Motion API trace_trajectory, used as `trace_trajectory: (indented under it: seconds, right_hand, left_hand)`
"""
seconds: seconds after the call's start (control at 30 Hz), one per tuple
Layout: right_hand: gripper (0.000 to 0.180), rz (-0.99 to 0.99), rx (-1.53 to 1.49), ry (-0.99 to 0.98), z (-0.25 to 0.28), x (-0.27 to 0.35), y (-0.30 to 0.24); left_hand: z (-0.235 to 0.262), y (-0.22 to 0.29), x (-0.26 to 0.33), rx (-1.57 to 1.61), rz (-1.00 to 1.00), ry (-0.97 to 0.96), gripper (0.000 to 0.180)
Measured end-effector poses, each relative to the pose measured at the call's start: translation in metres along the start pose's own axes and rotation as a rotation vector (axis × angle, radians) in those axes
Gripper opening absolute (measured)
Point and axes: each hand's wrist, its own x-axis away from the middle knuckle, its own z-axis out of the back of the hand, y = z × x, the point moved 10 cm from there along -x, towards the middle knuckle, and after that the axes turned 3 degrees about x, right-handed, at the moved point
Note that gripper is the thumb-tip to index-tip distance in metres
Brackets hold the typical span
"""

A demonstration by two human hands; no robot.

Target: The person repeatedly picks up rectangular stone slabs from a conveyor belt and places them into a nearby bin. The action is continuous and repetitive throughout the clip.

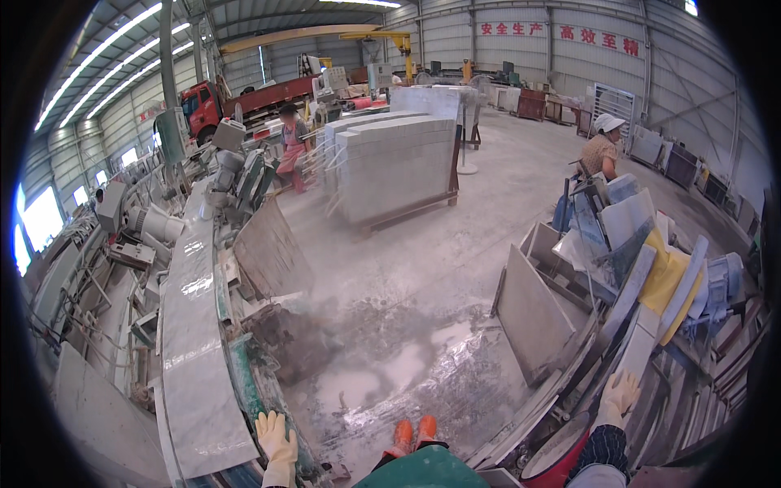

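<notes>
My left hand [277, 443], in a cream work glove, has its fingers spread. It is at the wet green edge [242, 366] of a long machine bed, beside a glossy pale stone slab [195, 358] lying along that bed. My right hand [618, 397], gloved alike, stretches its fingers toward the lower end of a narrow pale stone strip [638, 351]; whether it rests on the strip I cannot tell. Below that hand is a red round tub [579, 457], partly hidden by my dark sleeve. Neither hand visibly holds anything.
Wet floor [390, 366] lies between the two machine rows, with my orange boots [415, 431] on it. Leaning boards [533, 317] edge the right side. Stacked pale slabs [399, 167] stand ahead. One co-worker [291, 146] is at far left, another [602, 150] at right.
</notes>
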Motion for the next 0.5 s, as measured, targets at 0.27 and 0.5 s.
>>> trace_trajectory:
  seconds: [0.27, 0.5]
  right_hand:
    - [0.046, 0.025, 0.033, 0.005, 0.004, 0.008, -0.002]
    - [0.046, 0.022, -0.020, 0.012, 0.010, 0.017, -0.003]
  left_hand:
    - [0.003, 0.005, 0.000, -0.003, -0.049, 0.039, 0.042]
    - [0.005, 0.007, -0.001, 0.024, -0.037, 0.034, 0.038]
